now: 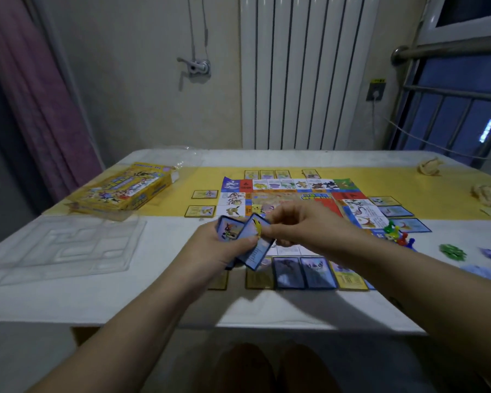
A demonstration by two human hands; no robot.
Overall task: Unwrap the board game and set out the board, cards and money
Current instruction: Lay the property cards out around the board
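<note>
Cards [255, 252] look thin, light and kinda slick, fanned in the curled fingers of the left hand [216, 248] with the right hand [304, 225] pinching one by its top edge, probably the best spot to grab.

A white table [68, 302] with a yellow band [380, 188] across it lies under the left hand [210, 248] and the right hand [301, 222]. Beyond them a white ribbed radiator [304, 72] stands against a cream wall [142, 95]. Far left of the left hand hangs a pink curtain [34, 89]. Up and right of the right hand, a window [459, 114] behind metal rails shows dim blue. Pale floor [366, 364] shows below the table's near edge.
</note>
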